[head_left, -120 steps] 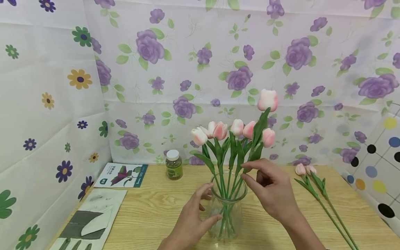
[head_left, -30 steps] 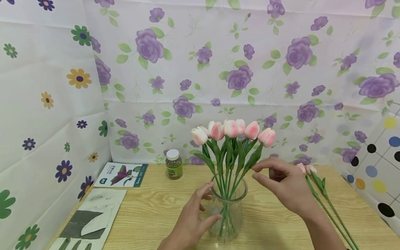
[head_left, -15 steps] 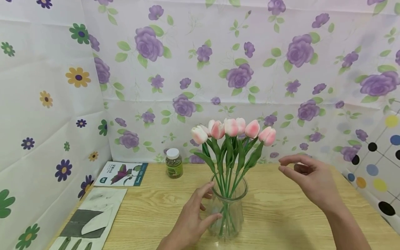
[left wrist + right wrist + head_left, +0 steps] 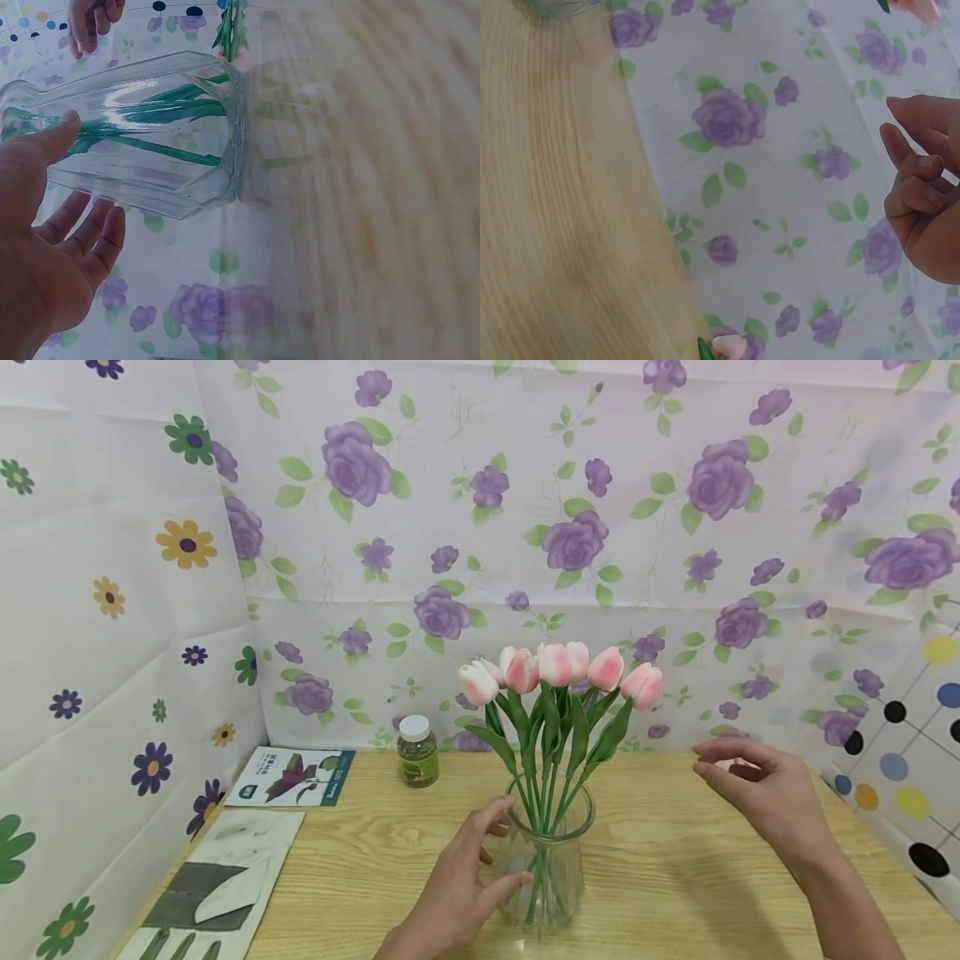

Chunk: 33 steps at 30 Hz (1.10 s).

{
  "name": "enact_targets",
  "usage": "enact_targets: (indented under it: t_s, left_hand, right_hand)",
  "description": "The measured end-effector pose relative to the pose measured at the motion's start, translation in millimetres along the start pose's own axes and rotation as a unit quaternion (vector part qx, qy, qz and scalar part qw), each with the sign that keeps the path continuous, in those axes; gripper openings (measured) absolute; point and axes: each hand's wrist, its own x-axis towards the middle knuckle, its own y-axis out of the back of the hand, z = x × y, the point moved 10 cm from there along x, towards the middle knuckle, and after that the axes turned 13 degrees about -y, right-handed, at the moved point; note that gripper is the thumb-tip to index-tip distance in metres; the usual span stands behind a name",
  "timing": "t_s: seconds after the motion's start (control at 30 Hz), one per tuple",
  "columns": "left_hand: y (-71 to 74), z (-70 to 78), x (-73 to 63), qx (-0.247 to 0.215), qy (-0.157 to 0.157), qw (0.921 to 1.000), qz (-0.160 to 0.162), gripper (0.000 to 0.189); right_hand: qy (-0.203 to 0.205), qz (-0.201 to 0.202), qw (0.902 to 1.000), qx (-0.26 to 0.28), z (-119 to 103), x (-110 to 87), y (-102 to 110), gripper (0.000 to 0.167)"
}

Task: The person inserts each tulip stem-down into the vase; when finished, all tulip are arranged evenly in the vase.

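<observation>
A clear glass vase [image 4: 543, 885] stands on the wooden table, holding several pink-and-white tulips [image 4: 555, 666] with green leaves. My left hand [image 4: 459, 878] curls round the vase's left side, its thumb against the glass in the left wrist view, where green stems [image 4: 172, 111] show inside. To the right of the vase, my right hand [image 4: 776, 802] hovers above the table with thumb and index finger apart and the other fingers loosely bent. It holds nothing. The lying tulips are mostly hidden behind that hand and arm; a pink bud [image 4: 730, 346] shows in the right wrist view.
A jar with a white lid [image 4: 417, 752] stands behind and left of the vase. A printed card [image 4: 292, 778] and a grey-and-white packet [image 4: 217, 885] lie at the table's left edge. Flower-patterned sheets [image 4: 487, 560] hang behind and to the left.
The raised tulip that my right hand held was lowered among the others and let go. That hand has since moved right, away from the vase, over the lying tulips. My left hand stays at the vase.
</observation>
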Motion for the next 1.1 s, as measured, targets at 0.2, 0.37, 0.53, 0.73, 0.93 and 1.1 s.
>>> enact_targets:
  t_s: [0.2,0.37,0.53,0.73,0.93,1.1]
  left_hand:
    - [-0.1,-1.2,-0.3,-0.007,0.011,0.9999,-0.004,0.082]
    - [0.2,-1.8,-0.9,-0.010,0.014,0.9998,-0.002,0.082]
    - [0.0,-1.7,-0.7,-0.007,0.009,0.9999,0.000,0.083]
    - [-0.8,-0.5,0.4,-0.001,0.003,1.0000,-0.001,0.084]
    - [0.1,-0.1,0.7,0.000,0.007,1.0000,0.000,0.083]
    - [0.3,-0.5,0.5,-0.004,0.013,0.9999,0.001,0.083]
  right_hand:
    - [-0.007,0.003,1.0000,0.000,13.8,4.7,0.5,0.028]
    - [-0.020,0.002,0.9998,0.004,25.7,8.6,1.4,0.030]
    - [-0.036,0.005,0.9993,-0.012,41.5,12.1,4.1,0.035]
    - [-0.058,0.002,0.9983,-0.008,64.0,14.2,12.1,0.039]
    - [-0.081,0.001,0.9964,-0.024,83.0,16.9,18.4,0.038]
    - [-0.093,0.003,0.9951,-0.033,97.8,19.8,23.0,0.043]
